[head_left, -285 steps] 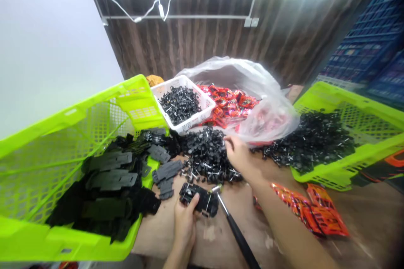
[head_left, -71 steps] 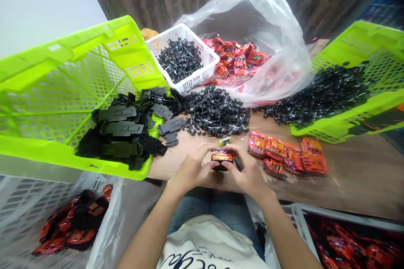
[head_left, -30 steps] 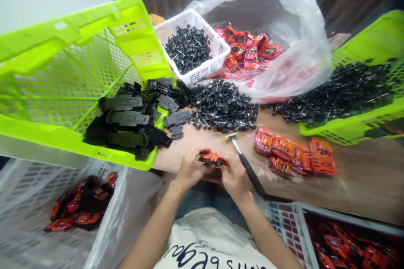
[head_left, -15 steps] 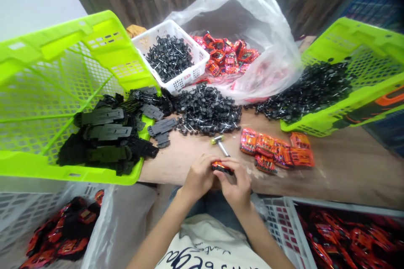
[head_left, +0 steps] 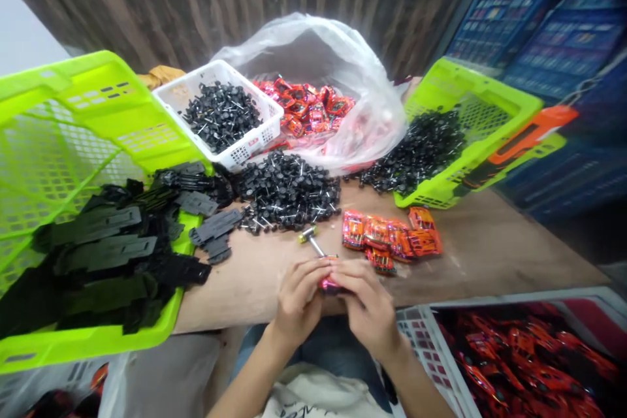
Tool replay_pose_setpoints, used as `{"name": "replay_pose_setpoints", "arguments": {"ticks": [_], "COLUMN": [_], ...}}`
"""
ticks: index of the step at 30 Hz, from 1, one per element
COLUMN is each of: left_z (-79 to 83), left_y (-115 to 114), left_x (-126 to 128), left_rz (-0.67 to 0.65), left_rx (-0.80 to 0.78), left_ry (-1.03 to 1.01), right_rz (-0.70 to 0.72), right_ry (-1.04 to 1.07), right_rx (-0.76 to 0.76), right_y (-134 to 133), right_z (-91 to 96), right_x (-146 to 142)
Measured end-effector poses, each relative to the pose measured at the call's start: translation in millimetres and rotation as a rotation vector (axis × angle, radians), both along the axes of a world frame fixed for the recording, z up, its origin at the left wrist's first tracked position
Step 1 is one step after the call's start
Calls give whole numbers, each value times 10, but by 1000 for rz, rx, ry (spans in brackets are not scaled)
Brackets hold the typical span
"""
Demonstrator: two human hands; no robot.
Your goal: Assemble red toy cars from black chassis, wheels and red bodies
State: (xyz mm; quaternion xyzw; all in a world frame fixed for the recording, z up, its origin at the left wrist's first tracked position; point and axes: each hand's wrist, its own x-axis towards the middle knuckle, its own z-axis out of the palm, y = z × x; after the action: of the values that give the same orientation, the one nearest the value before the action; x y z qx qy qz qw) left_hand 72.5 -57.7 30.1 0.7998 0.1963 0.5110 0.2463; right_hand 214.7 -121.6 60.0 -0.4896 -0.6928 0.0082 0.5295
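Note:
Close to the table's front edge, my left hand (head_left: 300, 294) and my right hand (head_left: 368, 300) are both closed around one small red toy car (head_left: 330, 283). Fingers cover most of it, so only a shiny strip shows. Just beyond lies a small hammer (head_left: 316, 245) with a yellowish head and metal handle, its near end hidden by the hands. To the right, several orange-red toy car bodies (head_left: 392, 235) sit in a cluster. Ahead is a heap of black wheels on metal axles (head_left: 291, 189). Dark toy car base plates (head_left: 215, 230) lie to the left.
A tipped green crate (head_left: 161, 339) spills base plates at left; another green crate (head_left: 421, 199) at right holds wheels. Behind stand a white basket (head_left: 267, 137) and a clear plastic bag (head_left: 377, 78) of red car bodies. A lower right crate (head_left: 426, 346) contains red cars.
The view has tilted up and swung right, so the scene sits further left. My hands have turned the toy car and hold it nearer the hammer's handle.

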Motion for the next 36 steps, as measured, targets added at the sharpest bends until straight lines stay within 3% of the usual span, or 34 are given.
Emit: {"name": "replay_pose_setpoints", "arguments": {"ticks": [2, 5, 9, 11, 14, 24, 26, 28, 31, 33, 35, 36], "left_z": [62, 32, -107, -130, -107, -121, -27, 115, 290, 308, 245, 199], "left_y": [78, 258, 426, 432, 392, 272, 362, 509, 808, 1055, 1294, 1389], "left_x": [232, 688, 1173, 1298, 1407, 1740, 1597, 1247, 396, -212, -694, -866], "left_rz": [-39, -97, -191, -171, -127, -192, -150, 41, 651, 823, 960, 1012], "left_rx": [-98, -398, -639, -658, -650, -656, -596, -501, -447, -468, -391, -337], "left_ry": [35, 109, 373, 514, 594, 568, 539, 513, 586, 604, 725, 816], "right_rz": [-122, -324, -523, -654, -769, -737, -734, -733, -718, -696, -678, -672], "right_ry": [-46, -115, -313, -381, -385, -303, -295, -269, -247, -309, -441, -458], "right_rx": [116, 232, 45, -42, -49, 65, 69, 78, 46, -169, -695, -800], "right_y": [30, 144, 190, 142, 76, 79, 54, 49, 231, 561, 1014, 1248], "right_z": [27, -132, -500, -634, -744, -900, -888, -806, -534, -308, -115, -47], "right_x": [306, 782, 1139, 1195, 1257, 1733, 1779, 1784, 1723, 1684, 1686, 1701]}}
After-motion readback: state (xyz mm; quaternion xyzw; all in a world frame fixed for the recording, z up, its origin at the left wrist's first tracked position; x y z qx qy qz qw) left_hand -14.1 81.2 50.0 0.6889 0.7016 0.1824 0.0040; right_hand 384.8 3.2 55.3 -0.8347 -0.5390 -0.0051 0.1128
